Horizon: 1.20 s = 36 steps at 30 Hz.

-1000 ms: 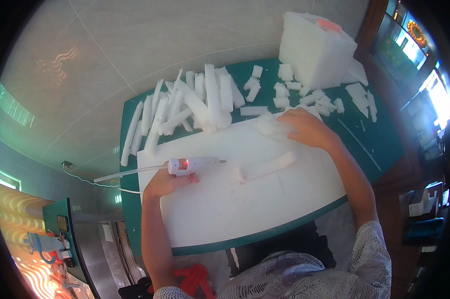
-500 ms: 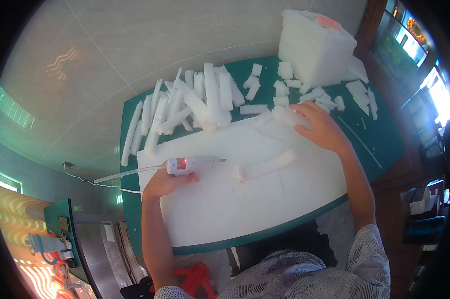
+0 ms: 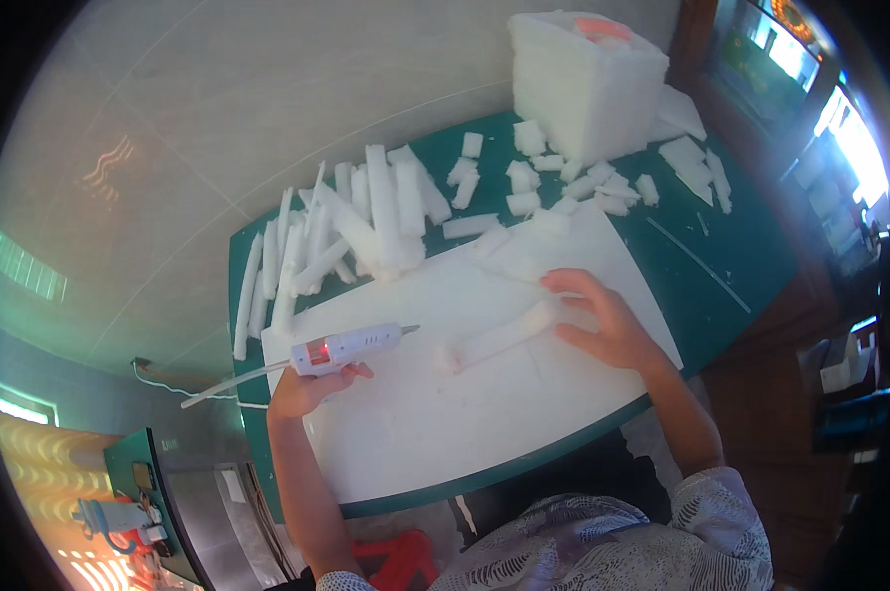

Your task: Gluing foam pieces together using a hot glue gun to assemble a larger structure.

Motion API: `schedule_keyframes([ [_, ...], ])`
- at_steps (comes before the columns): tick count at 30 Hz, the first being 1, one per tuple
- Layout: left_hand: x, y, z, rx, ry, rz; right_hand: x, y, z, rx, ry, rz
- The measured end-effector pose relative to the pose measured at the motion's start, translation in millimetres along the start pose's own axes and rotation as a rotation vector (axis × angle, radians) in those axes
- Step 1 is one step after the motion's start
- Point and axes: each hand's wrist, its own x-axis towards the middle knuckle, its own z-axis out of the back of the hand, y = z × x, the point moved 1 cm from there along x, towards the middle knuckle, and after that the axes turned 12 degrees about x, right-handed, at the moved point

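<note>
My left hand [image 3: 302, 392] grips a white hot glue gun [image 3: 351, 347] by its handle, nozzle toward the right, a red light on its side. A glue stick [image 3: 230, 382] sticks out of its rear. Before the nozzle, on the white board [image 3: 415, 433], lies a strip of white foam [image 3: 509, 333] with a small lump [image 3: 450, 358] at its left end. My right hand [image 3: 605, 320] is open, fingers spread and curved around the strip's right end; whether they touch it I cannot tell.
The board rests on a green table [image 3: 726, 261]. Behind it, several long foam strips [image 3: 384, 197] lie heaped at the left. Small foam pieces [image 3: 524, 177] are scattered before a large foam block [image 3: 583, 94]. A thin clear stick [image 3: 696, 264] lies at right; a cord [image 3: 184, 387] runs at left.
My right hand has left the foam pieces at the board's far edge and come nearer, to the strip's right end. The glue gun is still in my left hand. The whole view has shifted.
</note>
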Motion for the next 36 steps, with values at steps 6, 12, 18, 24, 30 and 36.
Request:
schedule_keyframes([
  [6, 2, -28, -10, -0.140, -0.069, -0.066, 6, -5, -8, -0.138, 0.095, -0.058],
  [12, 9, -57, -22, -0.059, 0.015, -0.044, 7, -15, -8, -0.293, 0.101, 0.017],
  [18, 26, -84, -39, 0.071, 0.122, -0.150, 6, -19, -14, -0.338, 0.074, 0.074],
  [24, 38, -110, -68, 0.438, 0.128, -0.190, 6, -19, -15, -0.291, 0.068, 0.080],
  [30, 47, -102, -75, 0.436, 0.101, -0.186, 5, -20, -14, -0.273, 0.087, 0.072],
  [36, 48, -106, -80, 0.544, 0.095, -0.121, 6, -20, -14, -0.260, 0.118, 0.069],
])
